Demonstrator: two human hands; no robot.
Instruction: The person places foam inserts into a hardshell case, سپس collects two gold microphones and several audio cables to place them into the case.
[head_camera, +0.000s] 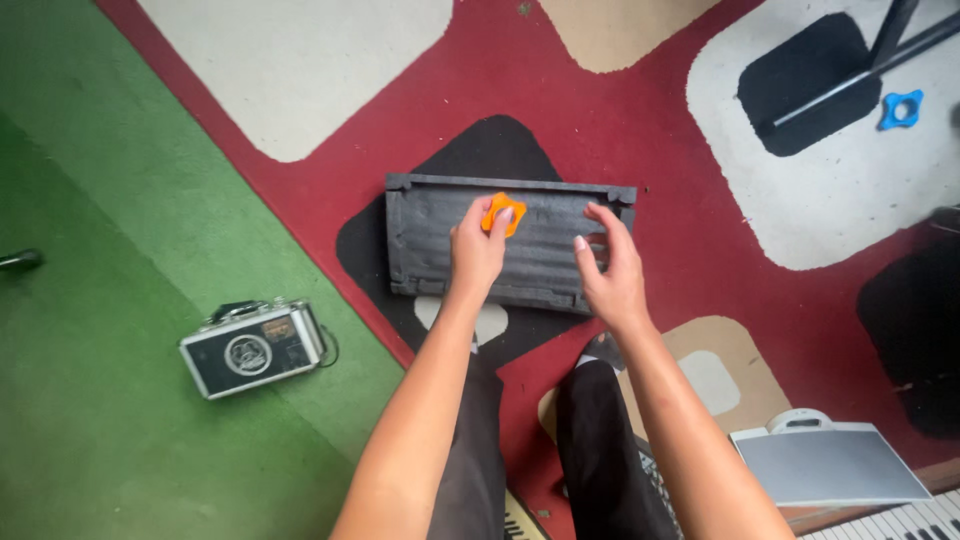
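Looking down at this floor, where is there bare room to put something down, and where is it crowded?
The green carpet is bare beyond the small black case. The white rug patch above the dark tray is free. It is crowded at the tray, where the left hand holds an orange knob beside the right hand.

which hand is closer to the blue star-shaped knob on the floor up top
Right. The right hand rests on the dark tray, well below and left of the blue knob. The left hand, farther left, holds an orange knob.
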